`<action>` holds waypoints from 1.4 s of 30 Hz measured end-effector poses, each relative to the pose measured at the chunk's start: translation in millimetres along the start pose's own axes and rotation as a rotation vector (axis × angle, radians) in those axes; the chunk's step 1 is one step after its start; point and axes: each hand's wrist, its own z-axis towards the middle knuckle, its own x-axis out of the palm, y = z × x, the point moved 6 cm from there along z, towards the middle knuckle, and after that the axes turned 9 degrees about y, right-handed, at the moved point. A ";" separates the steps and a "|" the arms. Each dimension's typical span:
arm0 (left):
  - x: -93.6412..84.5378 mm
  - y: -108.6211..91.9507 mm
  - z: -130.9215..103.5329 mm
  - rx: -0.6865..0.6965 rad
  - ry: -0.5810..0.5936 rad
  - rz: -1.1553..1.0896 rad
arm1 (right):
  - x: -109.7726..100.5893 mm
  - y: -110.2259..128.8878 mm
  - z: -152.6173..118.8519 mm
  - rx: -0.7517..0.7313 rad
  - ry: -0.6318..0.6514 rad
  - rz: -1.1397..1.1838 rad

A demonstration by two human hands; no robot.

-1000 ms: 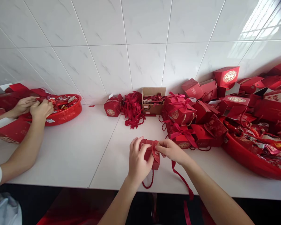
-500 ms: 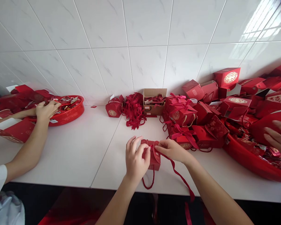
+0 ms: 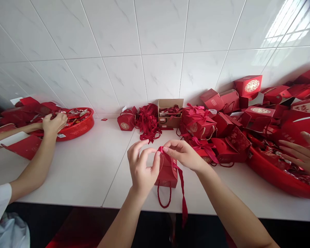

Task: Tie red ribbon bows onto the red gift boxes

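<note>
Two hands, one box, one ribbon. Left hand: thumb and forefinger meeting at the tips on the ribbon's small raised loop, remaining fingers spread and lifted. Right hand: thumb and forefinger pinching the same loop from the opposite side, remaining fingers bent. Red ribbon: narrow, glossy at the loop; raised part at the far end of the box top, one loose tail hanging along the box's right side and past the table's front edge; any other end hidden by fingers. Red box: resting on the white table, just below and between the hands; one cord handle looped out on the near side. Handling notes, by judgement: a fingertip pinch, light enough not to crease the loop; one hand best serving as anchor while the other draws the slack; tension even and low over the lid, since thin card would probably dent or twist under a one-sided tug; tail laid flat, clear of the handle. Pattern pieces: several bow-topped boxes, stacked beyond the right hand, useful for comparing bow size.
</note>
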 end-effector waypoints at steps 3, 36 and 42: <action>6.9 8.9 -13.7 -0.111 0.197 -0.087 | -11.3 18.8 -3.3 -0.050 -0.120 0.014; 25.6 48.8 -93.7 -0.786 0.261 -0.585 | 26.1 -49.0 0.1 0.339 -0.019 -0.376; 26.0 47.4 -94.7 -0.778 0.257 -0.599 | 28.3 -51.4 0.2 0.361 -0.013 -0.411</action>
